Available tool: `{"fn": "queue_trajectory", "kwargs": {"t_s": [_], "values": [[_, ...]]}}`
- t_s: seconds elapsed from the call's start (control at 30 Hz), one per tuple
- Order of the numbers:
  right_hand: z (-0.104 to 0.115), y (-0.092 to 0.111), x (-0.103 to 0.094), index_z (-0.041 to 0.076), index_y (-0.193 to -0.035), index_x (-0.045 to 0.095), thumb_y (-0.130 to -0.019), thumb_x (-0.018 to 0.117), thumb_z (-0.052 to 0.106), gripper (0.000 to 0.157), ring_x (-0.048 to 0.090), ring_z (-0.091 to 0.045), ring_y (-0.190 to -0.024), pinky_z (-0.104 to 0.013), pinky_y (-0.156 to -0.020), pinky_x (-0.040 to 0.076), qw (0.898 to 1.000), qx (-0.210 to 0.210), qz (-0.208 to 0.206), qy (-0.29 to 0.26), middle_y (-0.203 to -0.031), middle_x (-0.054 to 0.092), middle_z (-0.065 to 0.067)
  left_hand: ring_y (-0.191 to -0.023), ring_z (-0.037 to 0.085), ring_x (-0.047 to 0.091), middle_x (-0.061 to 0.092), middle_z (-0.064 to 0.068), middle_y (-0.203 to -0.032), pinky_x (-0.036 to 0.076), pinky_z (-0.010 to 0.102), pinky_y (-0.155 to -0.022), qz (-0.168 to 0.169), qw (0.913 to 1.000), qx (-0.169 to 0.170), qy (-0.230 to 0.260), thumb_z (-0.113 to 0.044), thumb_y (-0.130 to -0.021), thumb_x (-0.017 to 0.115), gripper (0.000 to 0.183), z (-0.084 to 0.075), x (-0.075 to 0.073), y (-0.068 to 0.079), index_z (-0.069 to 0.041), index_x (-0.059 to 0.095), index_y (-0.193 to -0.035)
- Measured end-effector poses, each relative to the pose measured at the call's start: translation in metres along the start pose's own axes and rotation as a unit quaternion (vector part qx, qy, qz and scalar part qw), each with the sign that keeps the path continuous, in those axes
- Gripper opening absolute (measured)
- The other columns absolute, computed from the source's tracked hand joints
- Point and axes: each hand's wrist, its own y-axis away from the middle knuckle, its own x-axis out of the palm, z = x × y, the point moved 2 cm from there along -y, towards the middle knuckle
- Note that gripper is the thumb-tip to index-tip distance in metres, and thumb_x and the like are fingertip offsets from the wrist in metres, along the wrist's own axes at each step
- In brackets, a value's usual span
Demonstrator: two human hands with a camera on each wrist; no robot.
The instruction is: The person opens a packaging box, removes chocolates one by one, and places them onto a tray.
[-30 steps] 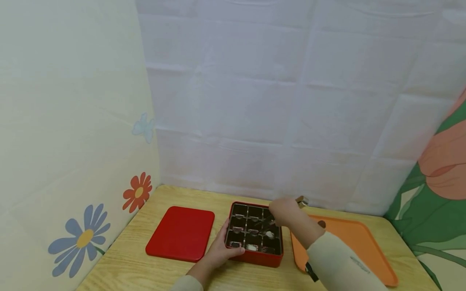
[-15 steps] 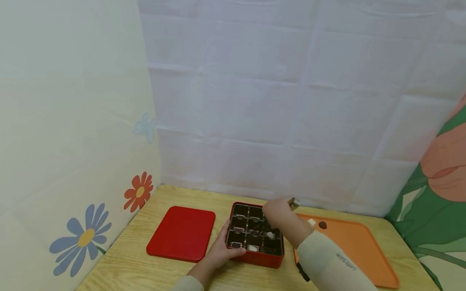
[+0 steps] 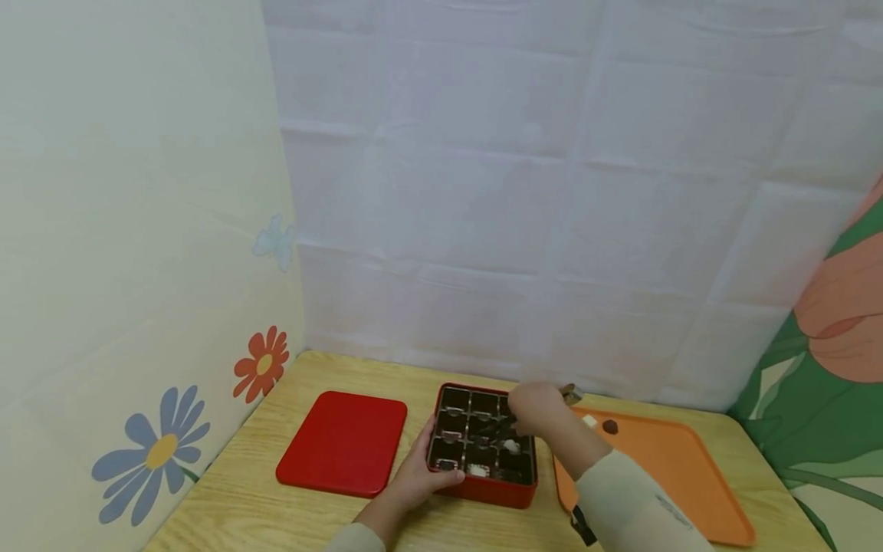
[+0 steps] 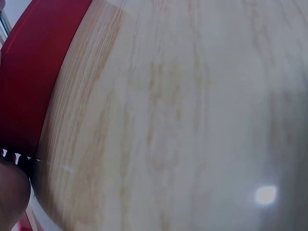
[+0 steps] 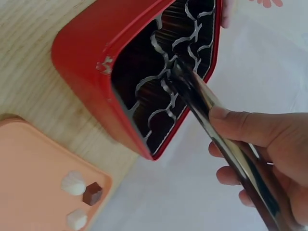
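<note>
A red box (image 3: 498,492) with a dark divided insert stands mid-table in the head view. My left hand (image 3: 416,479) grips its front left corner, thumb on the front wall and fingers along the side. Shiny metal tongs (image 5: 236,156) are held by my right hand (image 3: 538,410), thumb on one arm and fingers round the other. Their tips reach into the box among the dividers; whether they pinch anything is hidden. A white piece (image 3: 511,446) sits in a right-hand compartment, and another white piece (image 3: 477,470) in the front middle one.
A red lid (image 3: 343,443) lies left of the box. On the right, an orange tray (image 3: 679,471) carries a shell-like white piece (image 5: 73,183), a brown chocolate (image 5: 92,194) and another white piece (image 5: 77,219). White cloth (image 3: 441,230) hangs behind the table.
My right hand shifted slightly left with the tongs, then back right, over the box. A white piece on the tray, hidden at first, shows now. My left hand stays put.
</note>
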Motion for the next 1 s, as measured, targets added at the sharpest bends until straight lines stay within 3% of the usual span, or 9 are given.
{"fn": "queue_trajectory", "kwargs": {"t_s": [0.1,0.2,0.4,0.6,0.8,1.0], "values": [[-0.007,0.005,0.006,0.014,-0.057,0.052,-0.083,0.079,0.023,0.038,0.034,-0.011,-0.053,-0.029,-0.053,0.033,0.999,-0.002,-0.017,-0.039,-0.055,0.044,0.005,-0.135,0.040,0.035,0.023,0.025,-0.158,0.030,0.058,-0.110,-0.001,1.0000,0.005,-0.005,-0.015,-0.074,0.084,0.111,0.001,-0.001,-0.001,-0.012,0.013,-0.158],[-0.013,0.010,0.012,0.013,-0.061,0.058,-0.080,0.080,0.018,0.030,0.040,-0.010,-0.056,-0.030,-0.055,0.038,0.996,-0.001,-0.030,-0.081,-0.058,0.050,0.005,-0.137,0.042,0.033,0.023,0.027,-0.158,0.029,0.059,-0.110,-0.001,0.9999,0.009,-0.007,-0.016,-0.074,0.085,0.112,0.001,-0.001,-0.001,-0.011,0.013,-0.158],[-0.025,0.019,0.020,0.009,-0.082,0.075,-0.080,0.077,0.013,0.005,0.064,-0.019,-0.073,-0.040,-0.069,0.053,0.987,0.005,-0.045,-0.152,-0.083,0.073,-0.003,-0.138,0.043,0.031,0.022,0.027,-0.158,0.026,0.062,-0.111,-0.003,0.9999,0.009,-0.007,-0.016,-0.074,0.085,0.111,0.001,0.000,-0.001,-0.011,0.013,-0.158],[-0.035,0.028,0.030,0.009,-0.104,0.077,-0.082,0.078,0.019,0.024,0.068,-0.023,-0.086,-0.044,-0.078,0.055,0.981,0.012,-0.053,-0.188,-0.098,0.075,-0.005,-0.132,0.040,0.037,0.022,0.027,-0.158,0.033,0.057,-0.108,-0.004,1.0000,0.003,-0.003,-0.013,-0.075,0.084,0.110,-0.001,0.000,0.001,-0.012,0.012,-0.159],[-0.044,0.036,0.040,0.009,-0.107,0.075,-0.081,0.078,0.020,0.028,0.069,-0.023,-0.092,-0.043,-0.080,0.055,0.972,0.018,-0.082,-0.218,-0.103,0.075,-0.004,-0.130,0.040,0.039,0.022,0.027,-0.158,0.035,0.057,-0.108,-0.003,1.0000,-0.003,-0.002,-0.014,-0.076,0.083,0.109,-0.001,0.000,0.000,-0.013,0.012,-0.159],[-0.053,0.046,0.047,0.008,-0.114,0.072,-0.083,0.077,0.022,0.035,0.067,-0.028,-0.102,-0.046,-0.086,0.054,0.961,0.037,-0.079,-0.262,-0.112,0.073,-0.007,-0.130,0.038,0.040,0.023,0.026,-0.158,0.035,0.056,-0.108,-0.002,1.0000,-0.001,-0.004,-0.014,-0.076,0.084,0.110,-0.001,0.000,0.000,-0.013,0.012,-0.159]]}}
